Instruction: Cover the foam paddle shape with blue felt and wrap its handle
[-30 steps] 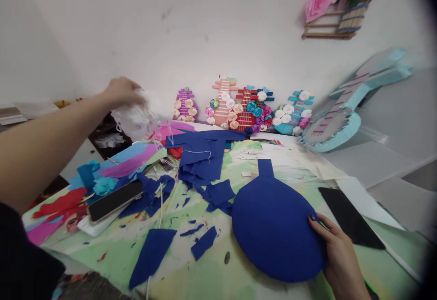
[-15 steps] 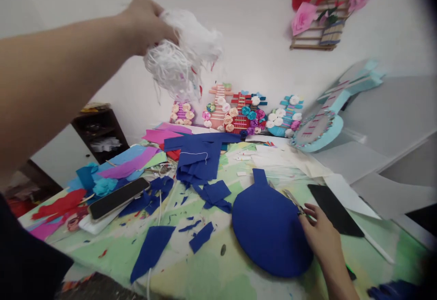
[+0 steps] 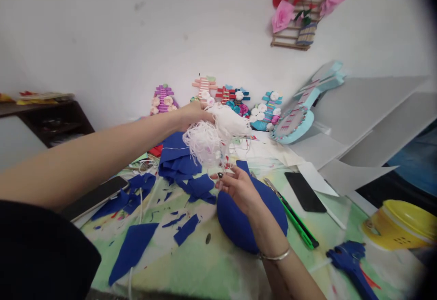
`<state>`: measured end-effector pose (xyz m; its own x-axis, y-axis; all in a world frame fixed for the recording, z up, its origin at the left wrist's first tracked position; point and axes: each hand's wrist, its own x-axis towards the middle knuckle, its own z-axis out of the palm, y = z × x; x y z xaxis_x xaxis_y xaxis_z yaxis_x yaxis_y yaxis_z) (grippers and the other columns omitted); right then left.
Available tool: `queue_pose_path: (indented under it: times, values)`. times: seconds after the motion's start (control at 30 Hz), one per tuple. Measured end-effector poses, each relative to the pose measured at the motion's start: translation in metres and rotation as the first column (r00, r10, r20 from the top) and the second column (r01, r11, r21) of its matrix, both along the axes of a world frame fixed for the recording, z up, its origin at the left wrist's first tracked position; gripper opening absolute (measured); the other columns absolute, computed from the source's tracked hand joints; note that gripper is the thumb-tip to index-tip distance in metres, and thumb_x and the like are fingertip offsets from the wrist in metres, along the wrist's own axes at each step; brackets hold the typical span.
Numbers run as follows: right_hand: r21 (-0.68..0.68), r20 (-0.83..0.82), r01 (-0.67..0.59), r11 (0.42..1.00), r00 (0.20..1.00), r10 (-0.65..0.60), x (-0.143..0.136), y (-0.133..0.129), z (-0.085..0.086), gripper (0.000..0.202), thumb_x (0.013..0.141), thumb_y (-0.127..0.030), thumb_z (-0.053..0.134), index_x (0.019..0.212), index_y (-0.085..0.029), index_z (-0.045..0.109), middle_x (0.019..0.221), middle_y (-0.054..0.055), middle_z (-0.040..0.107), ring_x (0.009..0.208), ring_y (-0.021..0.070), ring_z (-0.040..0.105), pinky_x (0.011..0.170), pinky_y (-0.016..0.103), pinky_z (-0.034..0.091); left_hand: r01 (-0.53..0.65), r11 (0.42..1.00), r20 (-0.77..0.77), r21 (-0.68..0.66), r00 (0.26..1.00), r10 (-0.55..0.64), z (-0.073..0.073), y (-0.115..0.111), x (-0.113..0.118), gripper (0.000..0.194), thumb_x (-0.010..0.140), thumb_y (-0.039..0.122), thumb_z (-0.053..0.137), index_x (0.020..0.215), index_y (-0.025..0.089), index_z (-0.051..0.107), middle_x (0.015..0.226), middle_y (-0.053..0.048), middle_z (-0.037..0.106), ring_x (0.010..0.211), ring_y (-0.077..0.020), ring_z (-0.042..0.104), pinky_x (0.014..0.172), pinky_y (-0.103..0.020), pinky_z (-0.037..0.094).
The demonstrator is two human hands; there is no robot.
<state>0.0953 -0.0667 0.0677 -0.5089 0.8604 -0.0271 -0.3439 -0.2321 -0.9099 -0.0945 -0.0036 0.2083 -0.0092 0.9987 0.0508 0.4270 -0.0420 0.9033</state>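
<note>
A loose bundle of white string (image 3: 232, 122) hangs over the table, gripped from above by my left hand (image 3: 198, 114). Just below it, my right hand (image 3: 239, 188) has its fingertips pinched at the strands dangling from the bundle. Beneath my right hand lies a round dark blue piece (image 3: 235, 225) with a short neck, partly covered by the hand and wrist. A green-and-black cutter (image 3: 300, 227) and the tips of scissors (image 3: 271, 185) lie to its right.
Blue scraps (image 3: 134, 250) and a phone (image 3: 99, 195) lie left. To the right are a black slab (image 3: 305, 191), a blue glue gun (image 3: 351, 263) and a yellow tub (image 3: 399, 225). Decorated small instruments (image 3: 268, 113) and a light blue one (image 3: 297, 122) lean at the back.
My left hand has come down and right with the white bundle. My right hand has left the scissors beside the blue piece and moved up to the strands. The view has turned right.
</note>
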Motion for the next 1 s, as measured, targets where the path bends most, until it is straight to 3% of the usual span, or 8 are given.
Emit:
queue_pose_path:
  times: [0.1, 0.27, 0.5, 0.67, 0.77, 0.83, 0.9, 1.0]
  values:
    - [0.068, 0.134, -0.041, 0.997, 0.99, 0.032, 0.002, -0.001, -0.01, 0.028, 0.065, -0.027, 0.068, 0.09, -0.015, 0.061, 0.063, 0.001, 0.068, 0.046, 0.0093, 0.056, 0.047, 0.021, 0.04, -0.007, 1.0, -0.013, -0.026, 1.0, 0.006, -0.009, 0.006, -0.018, 0.036, 0.059, 0.016, 0.072, 0.094, 0.014, 0.069, 0.074, -0.005, 0.07, 0.082, -0.03, 0.068, 0.067, -0.037, 0.055]
    - [0.117, 0.277, -0.009, 0.993, 0.961, -0.024, 0.014, -0.003, -0.013, 0.025, 0.062, -0.023, 0.066, 0.085, -0.016, 0.062, 0.081, 0.005, 0.073, 0.038, 0.0078, 0.054, 0.037, 0.02, 0.032, -0.084, 0.994, -0.085, -0.069, 0.993, 0.078, -0.016, 0.011, -0.046, 0.028, 0.057, 0.02, 0.071, 0.085, 0.012, 0.069, 0.069, -0.007, 0.068, 0.075, -0.0303, 0.068, 0.061, -0.036, 0.052]
    - [0.257, 0.269, 0.235, 0.938, 0.914, -0.303, 0.029, 0.012, -0.02, 0.021, 0.064, -0.032, 0.07, 0.076, -0.015, 0.067, 0.062, 0.004, 0.068, 0.051, 0.0165, 0.063, 0.049, 0.027, 0.047, -0.06, 0.987, -0.087, -0.15, 0.995, 0.047, -0.031, 0.014, -0.071, 0.024, 0.057, 0.026, 0.074, 0.078, 0.014, 0.068, 0.071, -0.008, 0.071, 0.068, -0.027, 0.067, 0.055, -0.032, 0.05]
    - [0.461, 0.247, 0.321, 0.827, 0.849, -0.467, 0.026, 0.032, -0.009, 0.03, 0.068, -0.034, 0.068, 0.093, -0.019, 0.068, 0.102, 0.01, 0.071, 0.098, 0.0262, 0.065, 0.089, 0.041, 0.049, 0.077, 0.974, -0.051, -0.214, 0.995, -0.09, -0.028, 0.001, -0.068, 0.025, 0.058, 0.024, 0.075, 0.081, 0.016, 0.07, 0.066, -0.005, 0.071, 0.066, -0.0252, 0.068, 0.056, -0.03, 0.051]
    - [0.638, 0.162, 0.255, 0.727, 0.878, -0.45, 0.007, 0.047, 0.017, 0.061, 0.068, -0.036, 0.071, 0.126, -0.027, 0.054, 0.14, 0.008, 0.049, 0.123, 0.0271, 0.05, 0.095, 0.042, 0.045, 0.193, 0.951, -0.045, -0.243, 0.977, -0.21, -0.023, -0.01, -0.057, 0.038, 0.057, 0.02, 0.074, 0.095, 0.02, 0.072, 0.074, -0.002, 0.073, 0.067, -0.0239, 0.069, 0.058, -0.03, 0.052]
    - [0.702, 0.167, 0.155, 0.695, 0.913, -0.372, -0.011, 0.058, 0.035, 0.083, 0.06, -0.035, 0.078, 0.136, -0.029, 0.045, 0.148, 0.006, 0.039, 0.132, 0.029, 0.04, 0.096, 0.041, 0.045, 0.215, 0.946, -0.056, -0.241, 0.97, -0.235, -0.021, -0.017, -0.051, 0.045, 0.058, 0.018, 0.073, 0.103, 0.022, 0.07, 0.075, -0.001, 0.073, 0.067, -0.0232, 0.069, 0.058, -0.03, 0.052]
    - [0.698, 0.252, 0.021, 0.716, 0.928, -0.273, -0.028, 0.069, 0.047, 0.075, 0.057, -0.029, 0.078, 0.128, -0.026, 0.053, 0.132, 0.006, 0.056, 0.117, 0.0278, 0.054, 0.089, 0.038, 0.048, 0.213, 0.951, -0.083, -0.225, 0.968, -0.237, -0.02, -0.025, -0.049, 0.049, 0.057, 0.016, 0.074, 0.106, 0.022, 0.069, 0.076, -0.001, 0.072, 0.067, -0.023, 0.069, 0.057, -0.029, 0.052]
    - [0.685, 0.37, -0.06, 0.726, 0.887, -0.276, -0.046, 0.088, 0.058, 0.031, 0.055, -0.019, 0.071, 0.085, -0.015, 0.07, 0.078, 0.001, 0.07, 0.077, 0.0226, 0.064, 0.073, 0.033, 0.051, 0.279, 0.934, -0.064, -0.222, 0.952, -0.299, -0.02, -0.039, -0.062, 0.058, 0.054, 0.013, 0.076, 0.11, 0.025, 0.067, 0.098, -0.003, 0.072, 0.084, -0.0253, 0.068, 0.063, -0.029, 0.053]
